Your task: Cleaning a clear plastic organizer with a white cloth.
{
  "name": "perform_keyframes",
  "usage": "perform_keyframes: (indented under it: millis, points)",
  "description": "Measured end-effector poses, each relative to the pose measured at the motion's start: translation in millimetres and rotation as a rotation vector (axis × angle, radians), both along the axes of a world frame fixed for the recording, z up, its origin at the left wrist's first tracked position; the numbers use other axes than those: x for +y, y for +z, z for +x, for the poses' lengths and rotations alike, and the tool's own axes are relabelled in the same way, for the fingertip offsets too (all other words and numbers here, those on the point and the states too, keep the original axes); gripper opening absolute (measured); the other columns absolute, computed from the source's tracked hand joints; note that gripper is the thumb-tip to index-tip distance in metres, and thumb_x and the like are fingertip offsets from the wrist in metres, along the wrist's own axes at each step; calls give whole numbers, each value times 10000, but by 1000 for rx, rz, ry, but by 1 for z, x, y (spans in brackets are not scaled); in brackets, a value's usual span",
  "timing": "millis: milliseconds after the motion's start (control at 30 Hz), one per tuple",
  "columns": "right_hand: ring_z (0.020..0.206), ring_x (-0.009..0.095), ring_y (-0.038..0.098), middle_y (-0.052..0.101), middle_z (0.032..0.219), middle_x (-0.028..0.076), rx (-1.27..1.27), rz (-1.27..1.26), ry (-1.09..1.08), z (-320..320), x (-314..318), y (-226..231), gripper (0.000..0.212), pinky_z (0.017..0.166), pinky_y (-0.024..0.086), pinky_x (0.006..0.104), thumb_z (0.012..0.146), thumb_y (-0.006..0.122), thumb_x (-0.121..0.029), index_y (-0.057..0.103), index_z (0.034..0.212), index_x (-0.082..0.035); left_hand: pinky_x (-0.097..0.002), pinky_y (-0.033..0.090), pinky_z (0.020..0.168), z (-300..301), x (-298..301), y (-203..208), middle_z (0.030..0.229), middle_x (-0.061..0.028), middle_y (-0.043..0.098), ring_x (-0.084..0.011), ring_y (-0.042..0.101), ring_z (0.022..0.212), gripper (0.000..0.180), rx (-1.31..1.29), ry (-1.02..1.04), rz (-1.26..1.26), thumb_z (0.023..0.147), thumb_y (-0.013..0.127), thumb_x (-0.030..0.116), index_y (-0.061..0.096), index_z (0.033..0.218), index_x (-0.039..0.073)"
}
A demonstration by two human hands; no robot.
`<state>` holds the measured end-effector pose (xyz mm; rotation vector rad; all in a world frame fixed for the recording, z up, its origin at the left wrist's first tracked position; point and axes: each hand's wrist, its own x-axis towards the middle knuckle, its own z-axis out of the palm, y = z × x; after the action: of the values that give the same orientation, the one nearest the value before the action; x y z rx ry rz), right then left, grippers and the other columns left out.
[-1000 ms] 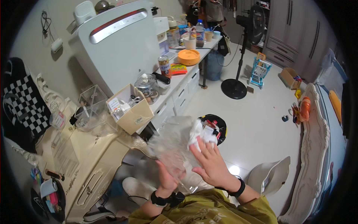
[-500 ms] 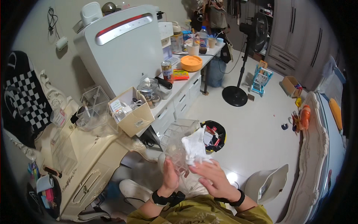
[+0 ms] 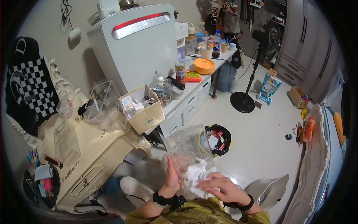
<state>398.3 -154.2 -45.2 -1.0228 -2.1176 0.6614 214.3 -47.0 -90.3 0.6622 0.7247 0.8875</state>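
Observation:
In front of my body is a clear plastic organizer (image 3: 183,143) with several compartments, tilted toward me. My left hand (image 3: 171,179) grips its left edge, with the thumb pointing up along the side. A crumpled white cloth (image 3: 194,174) lies against the lower right part of the organizer. My right hand (image 3: 220,187) presses on the cloth with its fingers bent together over it. Parts of the left fingers are hidden behind the organizer.
A bin (image 3: 226,130) with mixed rubbish stands just beyond the organizer. At left is a cream dressing table (image 3: 100,160) holding a box of cables (image 3: 147,117). A whitish, wide-mouthed bin (image 3: 266,190) sits at my right, and a black standing fan (image 3: 242,101) is farther off.
The white cloth has come down toward me from the organizer's upper right, with my right hand now over it. More of the organizer shows, and the whole view has shifted slightly.

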Motion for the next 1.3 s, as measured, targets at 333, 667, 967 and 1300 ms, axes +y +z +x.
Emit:
perform_keyframes:
  millis: [333,667,967,1300]
  points:
    - [943,280,506,524,1270,80,-301,238,-167,-49,19,8,514,841,449,371,823,640,-185,502,1316,-138,-380,415,998,-21,-4,-53,1306,-125,505,-264,515,1174,737,-281,-224,-165,934,310,623,339,1397,50]
    - [717,176,523,589,858,100,245,-326,-294,-38,8,-49,253,663,439,293,939,457,-111,565,1152,-28,-335,479,779,-131,-20,7,1298,-134,450,-213,533,1017,726,131,438,931,875,546,512,328,1387,45]
    - [600,188,503,561,711,94,175,-299,-148,-79,60,-38,176,563,418,327,913,466,-84,575,1013,11,-358,528,637,-244,21,155,1222,-203,411,-278,635,776,597,1549,407,1541,673,754,533,592,962,36]
    - [610,182,506,573,732,133,226,-145,-127,-98,72,-32,175,578,423,307,900,472,-65,588,1006,9,-459,467,811,-321,142,245,1349,-211,331,-416,568,912,503,1765,218,1376,726,755,344,475,1029,55]
